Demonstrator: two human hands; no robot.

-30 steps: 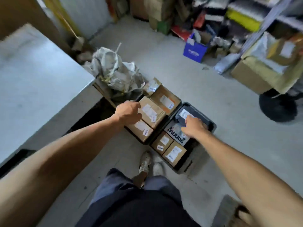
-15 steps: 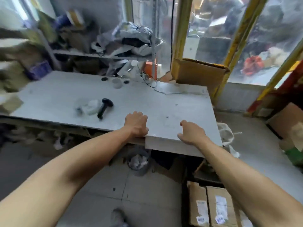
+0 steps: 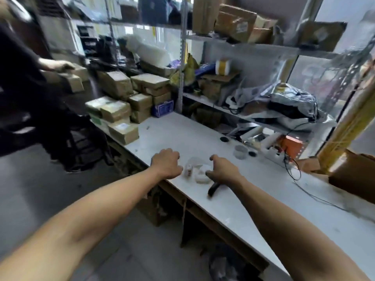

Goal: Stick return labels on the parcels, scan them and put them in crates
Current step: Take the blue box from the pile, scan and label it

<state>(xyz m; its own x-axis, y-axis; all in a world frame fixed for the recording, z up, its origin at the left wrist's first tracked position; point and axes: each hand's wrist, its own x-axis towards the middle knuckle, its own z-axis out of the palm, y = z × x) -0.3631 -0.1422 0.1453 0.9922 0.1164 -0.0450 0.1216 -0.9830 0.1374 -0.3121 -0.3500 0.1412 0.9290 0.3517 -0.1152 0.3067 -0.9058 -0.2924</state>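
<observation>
Many parcels stacked beyond hands.

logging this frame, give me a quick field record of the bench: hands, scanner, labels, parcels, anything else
left hand: over the table edge, fingers curled, holding nothing visible
right hand: above the scanner, grip not clear
scanner: black, lying on the table, partly under the right hand
labels: white pile between the hands
parcels: brown boxes stacked at the table's far left end
cup: white, behind the right hand
second person: at left, handling boxes
</observation>
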